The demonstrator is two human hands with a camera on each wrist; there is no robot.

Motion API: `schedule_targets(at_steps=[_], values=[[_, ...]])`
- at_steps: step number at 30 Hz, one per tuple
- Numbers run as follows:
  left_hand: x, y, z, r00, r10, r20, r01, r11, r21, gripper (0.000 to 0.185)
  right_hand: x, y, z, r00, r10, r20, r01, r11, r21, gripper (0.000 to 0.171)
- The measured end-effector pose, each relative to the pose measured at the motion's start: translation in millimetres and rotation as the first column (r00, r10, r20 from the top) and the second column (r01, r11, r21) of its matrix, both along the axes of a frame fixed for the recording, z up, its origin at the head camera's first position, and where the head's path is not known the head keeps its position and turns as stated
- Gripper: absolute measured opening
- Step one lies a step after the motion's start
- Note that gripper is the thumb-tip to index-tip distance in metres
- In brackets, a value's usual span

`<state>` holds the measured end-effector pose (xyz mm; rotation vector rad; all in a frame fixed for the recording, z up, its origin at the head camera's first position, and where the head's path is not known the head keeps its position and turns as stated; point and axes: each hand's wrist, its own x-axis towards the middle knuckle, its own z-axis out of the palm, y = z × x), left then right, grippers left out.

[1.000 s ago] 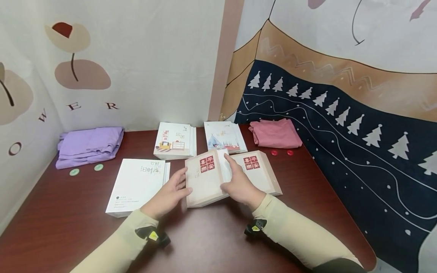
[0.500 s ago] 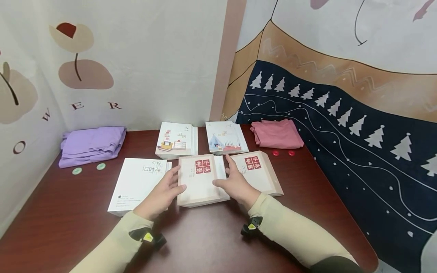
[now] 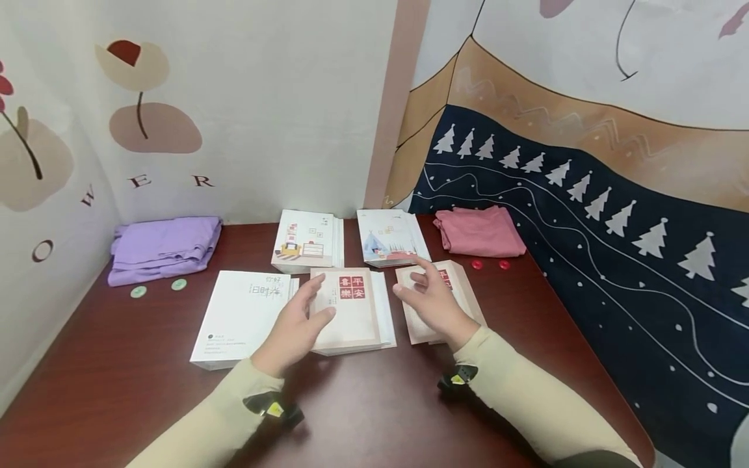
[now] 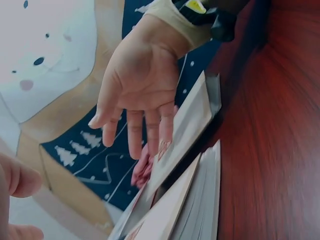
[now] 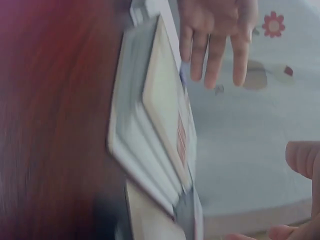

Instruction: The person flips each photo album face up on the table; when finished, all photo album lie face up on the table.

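In the head view a thick cream book point(image 3: 345, 322) with red square lettering lies on the table, its white page edges showing on the right. My left hand point(image 3: 294, 328) is at its left side, fingers and thumb spread and not curled round it. My right hand point(image 3: 435, 300) hovers over a matching cream book point(image 3: 418, 328) to the right, covering part of its red lettering; its fingers are loosely bent and hold nothing. In the right wrist view the front cover point(image 5: 167, 100) of a cream book stands apart from its pages.
A white book point(image 3: 234, 318) lies left of my left hand. Two illustrated books, one with a yellow chair point(image 3: 304, 240) and one with a blue tent point(image 3: 389, 237), lie behind. Folded purple cloth point(image 3: 166, 247) with green buttons point(image 3: 178, 284) and pink cloth point(image 3: 480, 231) with red buttons point(image 3: 476, 264) flank them.
The middle cream book, earlier tilted between both hands, now lies flat beside the white book. My right hand has let go of it and moved right, over the other cream book.
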<state>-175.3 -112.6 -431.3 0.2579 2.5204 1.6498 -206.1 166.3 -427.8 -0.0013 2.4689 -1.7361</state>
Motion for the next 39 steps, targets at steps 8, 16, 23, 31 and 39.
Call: schedule_targets(at_steps=[8, 16, 23, 31, 39], values=[[-7.2, 46, -13.6, 0.996, -0.089, 0.004, 0.088, 0.989, 0.121, 0.067, -1.5, 51, 2.5, 0.995, -0.034, -0.089, 0.053, 0.974, 0.220, 0.074], [-9.1, 84, -22.3, 0.986, -0.157, 0.054, 0.145, 0.973, 0.177, 0.067, 1.2, 92, -0.7, 0.998, -0.052, -0.018, 0.055, 0.955, 0.291, 0.083], [-17.4, 109, -28.2, 0.955, -0.228, 0.189, 0.199, 0.966, 0.163, 0.080, 5.5, 108, -2.7, 0.992, -0.038, 0.122, -0.004, 0.943, 0.332, 0.089], [-26.3, 129, -26.3, 0.916, -0.269, 0.298, 0.189, 0.943, 0.273, 0.092, 1.4, 114, -4.1, 0.983, -0.010, 0.183, -0.049, 0.948, 0.315, 0.093], [-35.2, 142, -33.0, 0.912, -0.254, 0.323, 0.144, 0.934, 0.327, 0.098, -2.6, 115, -6.1, 0.977, 0.000, 0.212, -0.061, 0.958, 0.281, 0.096]])
